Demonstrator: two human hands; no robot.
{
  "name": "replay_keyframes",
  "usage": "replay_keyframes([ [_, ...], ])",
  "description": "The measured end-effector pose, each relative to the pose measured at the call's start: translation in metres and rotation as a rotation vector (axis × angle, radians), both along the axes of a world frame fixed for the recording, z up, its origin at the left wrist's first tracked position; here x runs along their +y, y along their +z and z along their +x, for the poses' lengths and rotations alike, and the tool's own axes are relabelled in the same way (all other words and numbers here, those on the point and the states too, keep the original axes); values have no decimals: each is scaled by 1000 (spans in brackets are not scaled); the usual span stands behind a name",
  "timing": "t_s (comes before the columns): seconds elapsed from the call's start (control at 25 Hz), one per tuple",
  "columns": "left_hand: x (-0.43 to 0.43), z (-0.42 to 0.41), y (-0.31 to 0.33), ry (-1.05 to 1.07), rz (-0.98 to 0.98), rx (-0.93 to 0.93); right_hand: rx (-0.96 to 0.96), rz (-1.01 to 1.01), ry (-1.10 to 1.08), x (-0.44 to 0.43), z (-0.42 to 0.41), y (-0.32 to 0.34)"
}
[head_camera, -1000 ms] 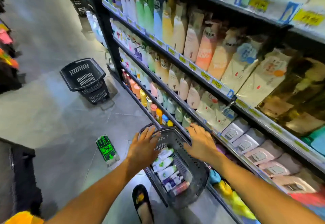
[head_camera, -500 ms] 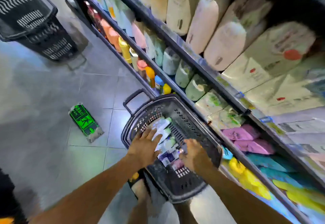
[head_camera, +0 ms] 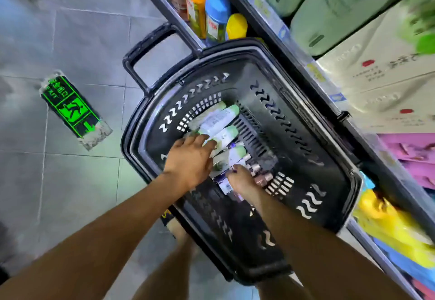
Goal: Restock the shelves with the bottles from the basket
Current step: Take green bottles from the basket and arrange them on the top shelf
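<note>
A black plastic basket [head_camera: 329, 149] stands on the floor against the shelf unit [head_camera: 277, 47]. At its bottom lie several white bottles with green caps [head_camera: 219, 118], some purple-labelled bottles [head_camera: 224, 185] and copper-capped ones [head_camera: 261, 175]. My left hand [head_camera: 188, 158] reaches in from the left, its fingers spread flat over a green-capped bottle. Just to its right, my right hand [head_camera: 244, 182] is curled down onto a purple-labelled bottle, which it partly hides.
The lowest shelf holds orange, blue and yellow-capped bottles [head_camera: 216, 14] just beyond the basket's handle [head_camera: 146, 47]. Green refill packs [head_camera: 329, 12], pink packs [head_camera: 414, 153] and yellow packs [head_camera: 388, 224] fill the shelves on the right. A green exit sticker [head_camera: 73, 109] lies on the tiled floor.
The view has dropped close over the basket. Both hands went from the basket's rim down to the bottles at its bottom, and the right hand has closed on a purple-labelled one.
</note>
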State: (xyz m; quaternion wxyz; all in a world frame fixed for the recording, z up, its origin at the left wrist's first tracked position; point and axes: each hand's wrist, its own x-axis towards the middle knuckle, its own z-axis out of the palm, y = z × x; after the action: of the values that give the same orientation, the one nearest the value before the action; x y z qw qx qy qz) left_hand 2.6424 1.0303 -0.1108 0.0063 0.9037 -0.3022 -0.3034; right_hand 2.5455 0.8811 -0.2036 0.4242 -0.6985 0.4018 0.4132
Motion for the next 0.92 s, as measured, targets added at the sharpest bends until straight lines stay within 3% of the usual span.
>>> replay_keyframes([
  [0.16,12,6,-8,118,-9,-9,91,110,-458,21,28,-42],
  [0.28,14,5,-10,150,10,10,114,103,-660,29,35,-67],
  [0.44,11,7,-9,162,38,31,90,25,-715,26,27,-124],
  [0.6,4,9,-6,176,99,110,100,20,-763,17,34,-75],
  [0.84,-42,27,-65,146,287,516,55,-2,-759,-33,10,-47],
  [0.92,-59,26,-95,238,356,572,45,30,-772,-49,0,-50],
])
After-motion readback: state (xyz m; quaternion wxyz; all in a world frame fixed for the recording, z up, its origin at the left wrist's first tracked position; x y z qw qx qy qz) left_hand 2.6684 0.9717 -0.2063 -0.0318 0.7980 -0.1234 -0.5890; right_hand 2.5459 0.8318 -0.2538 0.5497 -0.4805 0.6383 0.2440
